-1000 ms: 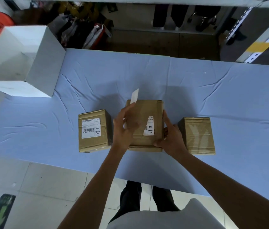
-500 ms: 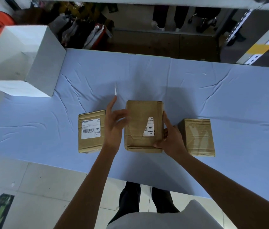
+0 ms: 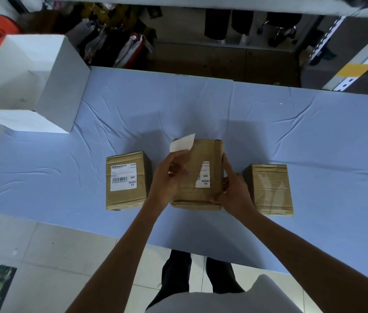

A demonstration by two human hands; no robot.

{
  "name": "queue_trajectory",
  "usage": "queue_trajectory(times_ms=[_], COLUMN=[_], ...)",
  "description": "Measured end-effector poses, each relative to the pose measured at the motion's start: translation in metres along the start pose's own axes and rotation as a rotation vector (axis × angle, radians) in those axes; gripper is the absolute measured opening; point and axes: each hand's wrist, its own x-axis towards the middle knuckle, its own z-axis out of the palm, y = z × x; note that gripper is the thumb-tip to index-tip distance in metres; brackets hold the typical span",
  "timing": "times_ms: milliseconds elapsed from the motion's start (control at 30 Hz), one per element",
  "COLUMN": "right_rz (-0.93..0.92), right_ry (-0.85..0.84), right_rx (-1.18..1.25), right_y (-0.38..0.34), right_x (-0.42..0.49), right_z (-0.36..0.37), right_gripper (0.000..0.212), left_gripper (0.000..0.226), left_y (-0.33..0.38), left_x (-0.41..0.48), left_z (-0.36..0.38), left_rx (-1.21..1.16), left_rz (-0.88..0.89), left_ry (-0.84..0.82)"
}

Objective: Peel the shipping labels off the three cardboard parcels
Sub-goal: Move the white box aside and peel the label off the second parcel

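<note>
On the blue table point(image 3: 314, 143), the left hand point(image 3: 169, 177) pinches a white label strip point(image 3: 182, 143) in its fingers over the far left corner of the middle parcel point(image 3: 203, 152). The right hand point(image 3: 235, 188) grips that parcel's right side, fingers curled on its edge. A label remnant point(image 3: 205, 176) stays stuck on top, the left parcel point(image 3: 125, 199) wears a whole label point(image 3: 123, 177), and the right parcel point(image 3: 268, 188) shows bare tape.

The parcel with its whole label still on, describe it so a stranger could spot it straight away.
On the blue-covered table, three cardboard parcels stand in a row. It is the leftmost parcel. Only it carries a whole white label with a barcode; the middle parcel has a torn remnant, the right parcel none.
</note>
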Motion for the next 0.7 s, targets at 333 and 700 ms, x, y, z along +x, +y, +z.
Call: queue_trajectory(times_ms=[333,700], right_rz=[-0.008,0.005], right_ry=[0.006,0.001], right_rx=[0.006,-0.009], right_y=[0.006,0.007], right_x=[0.003,0.003], right_z=[0.002,0.003], right_gripper=[0.125,0.125], left_gripper=[0.040,0.015], left_y=[-0.004,0.009], left_x=[-0.001,0.007], left_z=[0.008,-0.009], left_rx=[0.191,0.203], left_rz=[0.091,0.168], left_ry=[-0.014,0.369])
